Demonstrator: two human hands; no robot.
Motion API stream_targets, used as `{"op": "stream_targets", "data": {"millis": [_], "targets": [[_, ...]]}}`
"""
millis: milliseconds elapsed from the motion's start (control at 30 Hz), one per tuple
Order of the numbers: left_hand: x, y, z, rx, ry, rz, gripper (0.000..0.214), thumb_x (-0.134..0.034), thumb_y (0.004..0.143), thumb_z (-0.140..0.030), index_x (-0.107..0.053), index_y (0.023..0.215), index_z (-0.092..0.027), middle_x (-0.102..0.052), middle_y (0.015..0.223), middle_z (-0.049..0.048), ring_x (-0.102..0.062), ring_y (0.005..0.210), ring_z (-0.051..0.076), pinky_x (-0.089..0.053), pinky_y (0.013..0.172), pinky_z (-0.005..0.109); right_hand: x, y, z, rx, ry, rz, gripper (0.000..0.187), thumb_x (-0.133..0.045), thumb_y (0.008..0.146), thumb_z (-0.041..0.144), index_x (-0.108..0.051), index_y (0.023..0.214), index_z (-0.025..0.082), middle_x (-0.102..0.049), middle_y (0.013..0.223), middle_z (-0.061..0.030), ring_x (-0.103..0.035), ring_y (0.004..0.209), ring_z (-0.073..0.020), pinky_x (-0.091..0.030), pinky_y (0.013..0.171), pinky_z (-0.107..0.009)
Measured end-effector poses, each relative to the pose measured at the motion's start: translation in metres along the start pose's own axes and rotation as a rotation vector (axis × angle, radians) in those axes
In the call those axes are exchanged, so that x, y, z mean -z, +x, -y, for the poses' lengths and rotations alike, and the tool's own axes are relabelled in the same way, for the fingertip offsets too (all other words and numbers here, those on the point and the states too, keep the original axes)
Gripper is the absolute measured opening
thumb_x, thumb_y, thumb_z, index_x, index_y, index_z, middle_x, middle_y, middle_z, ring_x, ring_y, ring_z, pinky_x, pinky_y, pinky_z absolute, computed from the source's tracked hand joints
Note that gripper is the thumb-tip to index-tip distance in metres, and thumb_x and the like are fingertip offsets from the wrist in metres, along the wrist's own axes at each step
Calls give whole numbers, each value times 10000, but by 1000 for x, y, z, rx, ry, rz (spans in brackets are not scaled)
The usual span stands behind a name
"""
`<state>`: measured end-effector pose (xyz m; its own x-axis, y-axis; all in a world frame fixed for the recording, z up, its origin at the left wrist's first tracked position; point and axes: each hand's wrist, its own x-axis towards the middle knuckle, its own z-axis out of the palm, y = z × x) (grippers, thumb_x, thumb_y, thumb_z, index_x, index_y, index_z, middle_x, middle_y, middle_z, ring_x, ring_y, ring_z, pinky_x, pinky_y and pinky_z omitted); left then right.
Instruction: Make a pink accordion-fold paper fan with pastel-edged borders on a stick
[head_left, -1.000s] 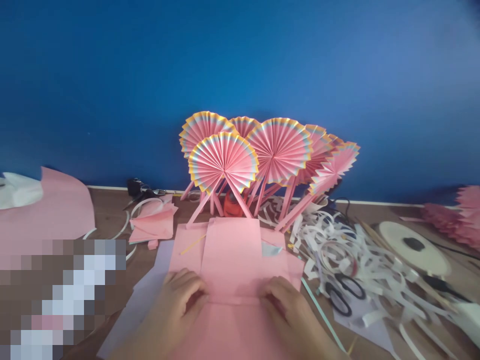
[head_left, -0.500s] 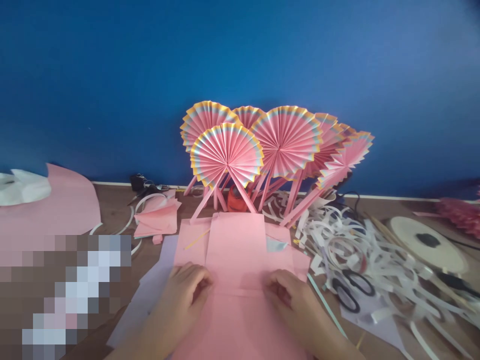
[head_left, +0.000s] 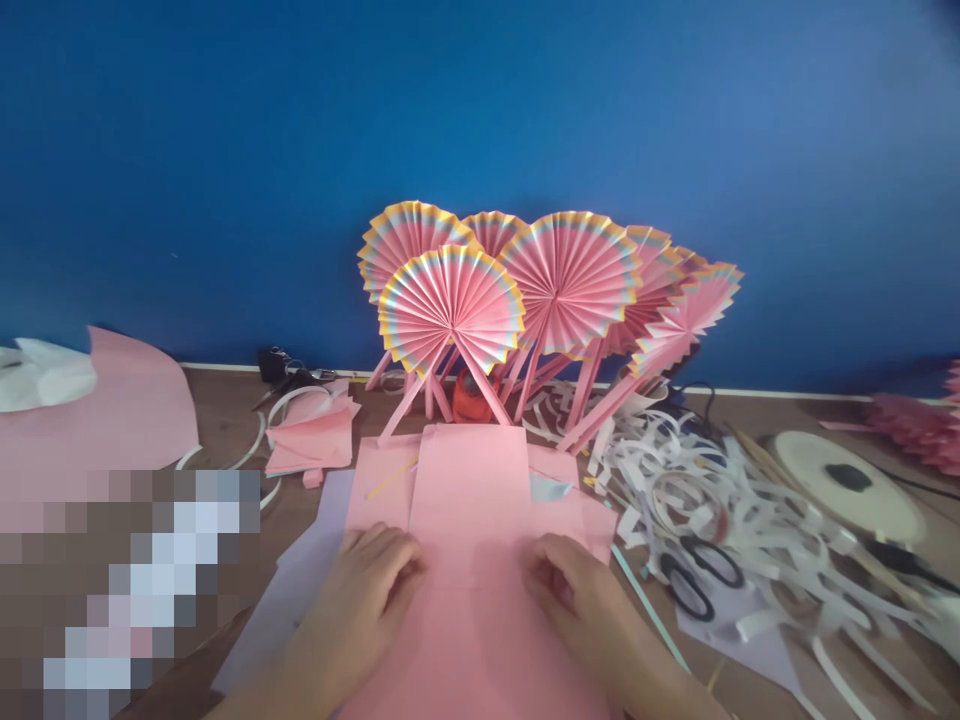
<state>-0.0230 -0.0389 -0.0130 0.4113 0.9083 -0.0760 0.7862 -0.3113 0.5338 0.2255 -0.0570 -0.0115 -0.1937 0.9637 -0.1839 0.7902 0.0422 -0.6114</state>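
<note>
A pink sheet of paper (head_left: 469,490) lies on the wooden floor in front of me, on top of other pink and white sheets. My left hand (head_left: 367,590) presses on its left side with fingers curled down onto a fold. On the right side my right hand (head_left: 574,590) does the same, fingers bent against the paper. A crease runs across the sheet between the two hands.
Several pink pleated paper fans (head_left: 525,290) on sticks lean against the blue wall (head_left: 480,120). White paper strips (head_left: 697,480), black scissors (head_left: 694,580) and a tape roll (head_left: 847,485) lie right. Folded pink paper (head_left: 311,435) and a large pink sheet (head_left: 105,410) lie left.
The view has shifted slightly. Both hands stay on the pink sheet, and their fingers have drawn a little closer along the crease.
</note>
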Motion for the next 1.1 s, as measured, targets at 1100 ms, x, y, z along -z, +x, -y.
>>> {"op": "stream_targets", "data": {"millis": [1100], "targets": [[26, -2, 13, 47, -239, -303, 372, -338, 699, -56, -659, 804, -210, -637, 912, 23, -580, 880, 166, -446, 808, 299, -4, -5, -9, 590, -428, -236, 150, -522, 794, 77, -620, 747, 180, -600, 759, -47, -494, 743, -202, -352, 672, -340]]}}
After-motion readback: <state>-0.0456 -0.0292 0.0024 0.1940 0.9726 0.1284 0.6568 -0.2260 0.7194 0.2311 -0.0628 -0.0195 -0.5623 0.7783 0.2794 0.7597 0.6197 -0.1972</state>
